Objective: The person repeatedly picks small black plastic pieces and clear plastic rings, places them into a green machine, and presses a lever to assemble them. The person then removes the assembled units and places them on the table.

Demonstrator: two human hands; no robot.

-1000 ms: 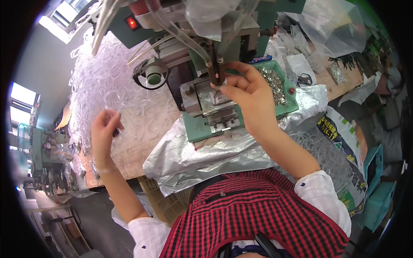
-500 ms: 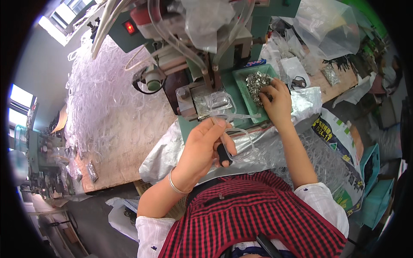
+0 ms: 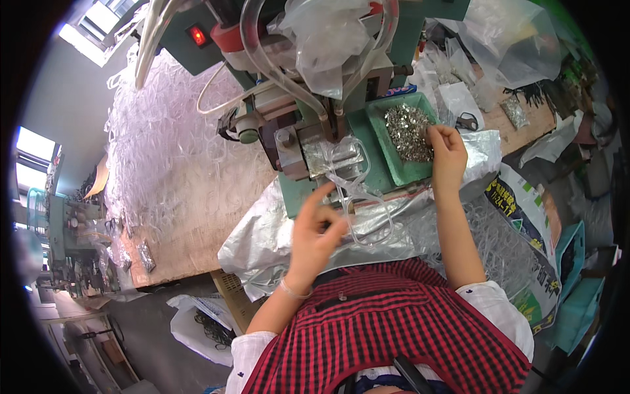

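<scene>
Beside a clear plastic loop strap (image 3: 365, 190), my left hand (image 3: 314, 231) is slightly smeared by motion, index finger stretched out and thumb apart from it. Its fingertip is close to the strap; whether they touch I cannot tell. The strap lies partly on the machine's metal work plate (image 3: 316, 157) and hangs over the front edge. At the right rim of a green tray (image 3: 405, 176), my right hand (image 3: 449, 156) has thumb and fingers pinched together. What they hold, if anything, is too small to make out. Small shiny metal pieces (image 3: 407, 133) are heaped in the tray.
A press machine with a lit red switch (image 3: 197, 35) and clear tubes (image 3: 252, 39) stands ahead. Clear straps (image 3: 164, 125) pile up on the table at left. Scissors (image 3: 467, 121) lie beyond the tray. Silvery sheeting (image 3: 262, 230) covers the near edge.
My left hand has let go of the clear strap and drawn back slightly left. My right hand has moved from the metal pieces to the tray's right rim, fingers pinched.
</scene>
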